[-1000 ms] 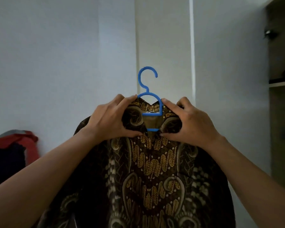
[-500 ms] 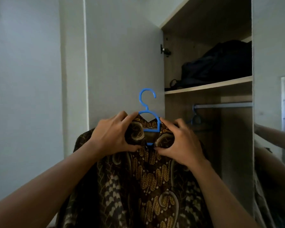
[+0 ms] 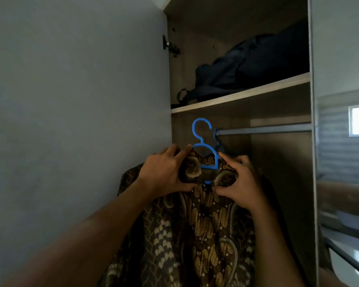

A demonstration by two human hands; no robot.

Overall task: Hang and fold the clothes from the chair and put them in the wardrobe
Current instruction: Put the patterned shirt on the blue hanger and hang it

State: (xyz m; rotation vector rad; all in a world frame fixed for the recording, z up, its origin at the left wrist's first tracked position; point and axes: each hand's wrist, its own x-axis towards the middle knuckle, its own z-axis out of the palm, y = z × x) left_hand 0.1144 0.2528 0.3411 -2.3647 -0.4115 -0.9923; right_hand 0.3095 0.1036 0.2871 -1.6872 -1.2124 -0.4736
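Brown-and-gold patterned shirt (image 3: 205,224) on a blue hanger (image 3: 201,141), held up in front of the open wardrobe (image 3: 282,183), below its shelf (image 3: 236,96). Left hand (image 3: 164,172) pinches the left collar side and right hand (image 3: 240,185) pinches the right, thumbs meeting under the collar near the top button. The shirt body hangs down between the forearms. The hanger hook is upright and not over anything, just left of the end of the metal rail (image 3: 267,129). A second blue hanger (image 3: 217,139) hangs at that rail end, mostly hidden. A dark bag (image 3: 247,65) lies on the shelf above. The wardrobe interior is wood-toned and dim. The pale open door (image 3: 81,100) stands to the left, hinge (image 3: 170,46) near its top. A mirrored panel (image 3: 344,162) to the right reflects a bright window.
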